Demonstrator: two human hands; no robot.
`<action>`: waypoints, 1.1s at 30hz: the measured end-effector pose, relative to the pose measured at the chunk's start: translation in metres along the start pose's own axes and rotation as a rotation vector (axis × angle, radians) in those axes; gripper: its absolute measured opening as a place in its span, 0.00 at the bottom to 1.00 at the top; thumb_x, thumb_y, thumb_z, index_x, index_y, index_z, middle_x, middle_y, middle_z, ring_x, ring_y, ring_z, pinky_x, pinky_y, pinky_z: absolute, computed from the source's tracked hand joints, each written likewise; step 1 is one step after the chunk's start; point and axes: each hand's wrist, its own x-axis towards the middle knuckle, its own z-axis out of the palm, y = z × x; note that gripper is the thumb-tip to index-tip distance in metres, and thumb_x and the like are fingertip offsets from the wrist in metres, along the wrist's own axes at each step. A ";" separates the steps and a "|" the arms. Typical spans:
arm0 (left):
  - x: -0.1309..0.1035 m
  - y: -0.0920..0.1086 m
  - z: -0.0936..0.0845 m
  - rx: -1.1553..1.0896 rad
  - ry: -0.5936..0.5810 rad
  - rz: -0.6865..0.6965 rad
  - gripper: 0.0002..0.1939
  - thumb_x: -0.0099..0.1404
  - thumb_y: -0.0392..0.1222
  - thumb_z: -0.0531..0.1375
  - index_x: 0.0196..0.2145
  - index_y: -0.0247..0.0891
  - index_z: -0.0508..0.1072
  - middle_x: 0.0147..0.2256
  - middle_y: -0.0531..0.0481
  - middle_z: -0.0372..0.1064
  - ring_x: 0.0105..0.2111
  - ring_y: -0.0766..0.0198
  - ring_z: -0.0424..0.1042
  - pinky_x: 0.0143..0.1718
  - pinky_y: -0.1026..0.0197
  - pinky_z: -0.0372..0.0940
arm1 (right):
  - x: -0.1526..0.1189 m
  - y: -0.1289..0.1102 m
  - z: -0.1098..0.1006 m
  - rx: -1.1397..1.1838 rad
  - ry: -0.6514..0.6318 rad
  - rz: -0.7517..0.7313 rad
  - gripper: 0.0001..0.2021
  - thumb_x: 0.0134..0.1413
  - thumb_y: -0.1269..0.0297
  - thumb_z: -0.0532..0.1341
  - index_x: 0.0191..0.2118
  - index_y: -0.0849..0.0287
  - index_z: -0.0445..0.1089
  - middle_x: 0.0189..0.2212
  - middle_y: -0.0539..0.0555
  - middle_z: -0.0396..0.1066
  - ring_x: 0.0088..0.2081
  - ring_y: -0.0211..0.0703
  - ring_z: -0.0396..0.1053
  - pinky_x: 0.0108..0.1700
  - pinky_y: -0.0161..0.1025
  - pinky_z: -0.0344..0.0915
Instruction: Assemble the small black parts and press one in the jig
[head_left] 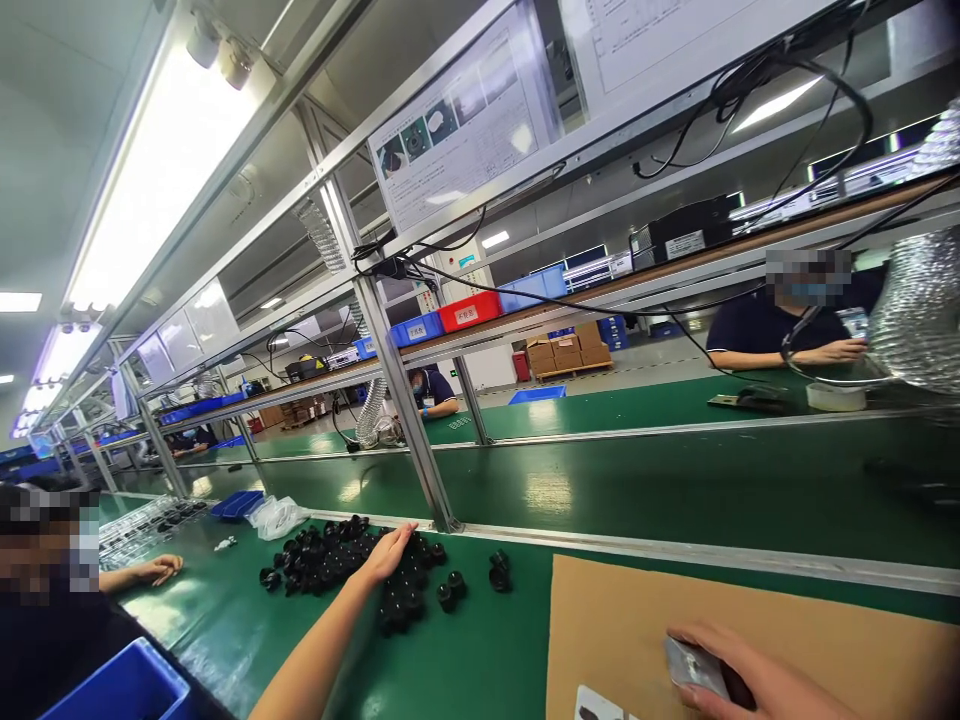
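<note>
My left hand (390, 553) reaches over a pile of small black round parts (322, 556) on the green bench, its fingers stretched out. Whether the fingertips touch any part cannot be made out. At the lower right, my right hand (739, 672) grips a small grey-and-black block (694, 667) above a brown cardboard sheet (622, 615). Thumb and fingers lie on opposite sides of the block, hiding part of it. A few loose black parts (499, 572) stand between the pile and the cardboard. A white card with a dark picture (596, 704) is cut off by the bottom edge.
A metal post (405, 400) rises behind the pile, carrying a shelf with blue and red bins (470, 312). On the left are a co-worker's hand (159, 570), a plastic bag (277, 517), a blue tray (238, 504) and a blue bin (124, 685). Another person sits across the bench.
</note>
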 end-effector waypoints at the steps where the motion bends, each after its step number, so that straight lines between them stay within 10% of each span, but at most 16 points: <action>1: -0.001 0.002 0.002 -0.013 -0.026 0.007 0.51 0.65 0.82 0.46 0.61 0.34 0.75 0.65 0.38 0.67 0.70 0.44 0.60 0.76 0.41 0.46 | -0.002 -0.003 -0.001 -0.008 -0.020 -0.001 0.32 0.55 0.34 0.62 0.60 0.45 0.76 0.61 0.55 0.72 0.61 0.67 0.70 0.58 0.48 0.75; 12: -0.011 0.023 0.003 -0.090 -0.102 0.058 0.46 0.68 0.79 0.46 0.61 0.38 0.75 0.65 0.44 0.69 0.70 0.43 0.61 0.76 0.40 0.46 | -0.005 -0.015 -0.007 -0.038 -0.116 0.021 0.33 0.60 0.33 0.59 0.64 0.46 0.72 0.64 0.56 0.69 0.64 0.66 0.67 0.63 0.50 0.70; 27: -0.032 0.063 0.079 -0.002 0.024 -0.021 0.44 0.75 0.71 0.39 0.55 0.36 0.80 0.56 0.42 0.77 0.62 0.45 0.71 0.68 0.49 0.60 | -0.003 -0.004 -0.006 -0.067 -0.160 0.046 0.39 0.59 0.28 0.56 0.66 0.48 0.69 0.67 0.55 0.65 0.67 0.66 0.63 0.67 0.52 0.66; 33: 0.001 0.045 0.043 0.230 0.199 -0.132 0.24 0.75 0.57 0.59 0.57 0.36 0.74 0.58 0.39 0.72 0.57 0.50 0.73 0.62 0.40 0.65 | -0.005 -0.013 -0.009 -0.048 -0.145 0.043 0.38 0.58 0.29 0.58 0.65 0.48 0.70 0.66 0.57 0.67 0.66 0.67 0.64 0.66 0.52 0.66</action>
